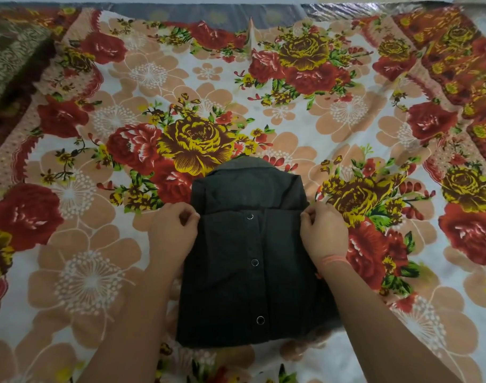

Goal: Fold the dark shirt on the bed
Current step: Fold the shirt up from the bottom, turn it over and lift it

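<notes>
The dark shirt (250, 258) lies on the bed in a narrow folded rectangle, its collar pointing away from me and a row of snap buttons running down the middle. A lower layer is doubled up over the upper part, and its top edge runs straight across between my hands. My left hand (174, 230) pinches the left corner of that folded edge. My right hand (323, 230), a thin pink band on its wrist, pinches the right corner. Both forearms reach in from the bottom of the view.
A floral bedsheet (208, 92) in red, yellow and peach covers the bed all around the shirt. A dark patterned blanket (12, 59) is at the far left. A grey strip (208, 15) runs along the far edge.
</notes>
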